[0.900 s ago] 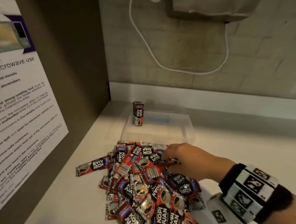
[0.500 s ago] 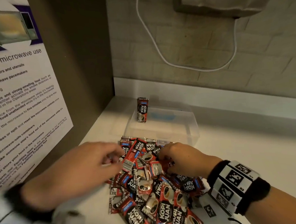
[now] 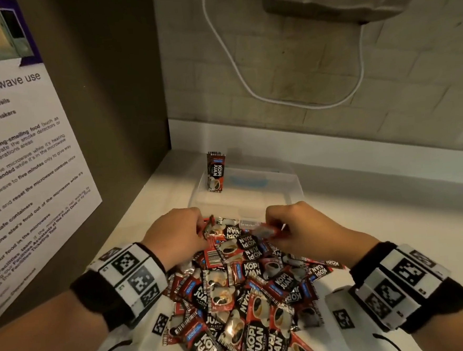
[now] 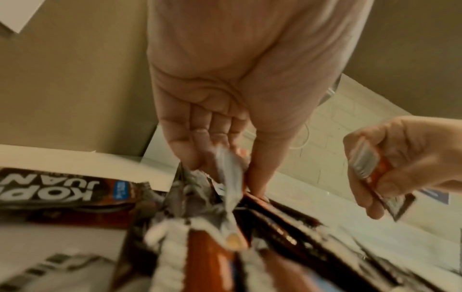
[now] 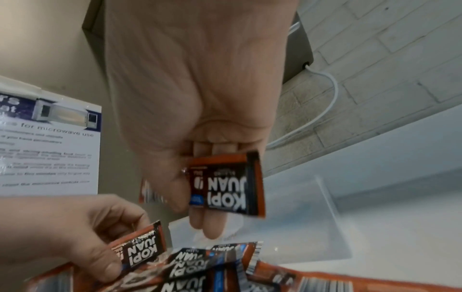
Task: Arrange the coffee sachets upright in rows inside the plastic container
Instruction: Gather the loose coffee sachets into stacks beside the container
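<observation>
My left hand [image 3: 174, 235] has now joined my right hand [image 3: 305, 229] at the far edge of the sachet pile [image 3: 250, 297], each grip pinching one sachet, with one sachet [image 3: 216, 172] upright in the container [image 3: 294, 182] beyond.

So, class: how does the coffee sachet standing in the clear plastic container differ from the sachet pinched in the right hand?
The standing sachet is upright in the clear plastic container, untouched; the right hand's sachet is gripped by the right hand, outside the container, over the pile. Both are red-and-black Kopi Juan packets.
</observation>
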### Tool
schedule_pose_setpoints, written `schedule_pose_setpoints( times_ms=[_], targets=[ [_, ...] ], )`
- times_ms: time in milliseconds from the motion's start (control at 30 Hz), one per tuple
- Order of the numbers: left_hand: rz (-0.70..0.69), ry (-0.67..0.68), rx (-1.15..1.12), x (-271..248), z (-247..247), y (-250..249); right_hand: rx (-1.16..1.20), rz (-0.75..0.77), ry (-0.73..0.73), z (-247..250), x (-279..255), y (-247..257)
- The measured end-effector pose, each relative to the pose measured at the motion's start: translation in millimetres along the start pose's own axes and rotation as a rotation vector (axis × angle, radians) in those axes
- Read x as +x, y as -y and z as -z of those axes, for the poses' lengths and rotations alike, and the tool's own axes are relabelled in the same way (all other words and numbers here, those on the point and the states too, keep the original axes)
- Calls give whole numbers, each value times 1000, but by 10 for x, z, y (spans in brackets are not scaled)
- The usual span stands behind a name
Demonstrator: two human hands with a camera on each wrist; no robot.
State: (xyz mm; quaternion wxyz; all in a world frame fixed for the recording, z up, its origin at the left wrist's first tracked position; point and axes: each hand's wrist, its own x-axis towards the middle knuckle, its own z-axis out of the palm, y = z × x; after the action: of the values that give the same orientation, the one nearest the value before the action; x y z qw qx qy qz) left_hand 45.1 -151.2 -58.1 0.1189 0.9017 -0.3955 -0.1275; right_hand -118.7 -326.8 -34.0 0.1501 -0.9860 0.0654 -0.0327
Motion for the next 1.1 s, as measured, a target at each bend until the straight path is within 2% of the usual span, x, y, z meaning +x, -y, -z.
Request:
schedule_pose_setpoints(
  times_ms=[100, 233, 333, 400, 467, 533, 733, 867, 1100],
  targets=[
    [-38, 91, -103, -32, 84, 63, 78, -2, 53, 42, -49, -14],
    [-116, 208, -234, -234, 191, 79, 96, 72, 251, -40, -143, -47],
    [-200, 255, -204, -446, 191, 44, -30, 99, 407, -148, -197, -80],
    [-281, 284, -89, -578, 157, 1, -113, 107, 463, -216, -207, -99],
    [-360, 279, 88, -676, 112, -49, -143, 117, 465, -259, -204, -95],
    [-399, 248, 170, -700, 44, -77, -132, 117, 444, -269, -194, -96],
    [-398, 184, 189, -606, -161, -213, 121, 31, 332, -126, -122, -38],
    [-388, 177, 221, -532, -199, -282, 114, 1, 218, -72, -61, 14],
    [-363, 273, 253, -470, 12, -213, 50, 57, 252, -230, 12, 56]
  ],
)
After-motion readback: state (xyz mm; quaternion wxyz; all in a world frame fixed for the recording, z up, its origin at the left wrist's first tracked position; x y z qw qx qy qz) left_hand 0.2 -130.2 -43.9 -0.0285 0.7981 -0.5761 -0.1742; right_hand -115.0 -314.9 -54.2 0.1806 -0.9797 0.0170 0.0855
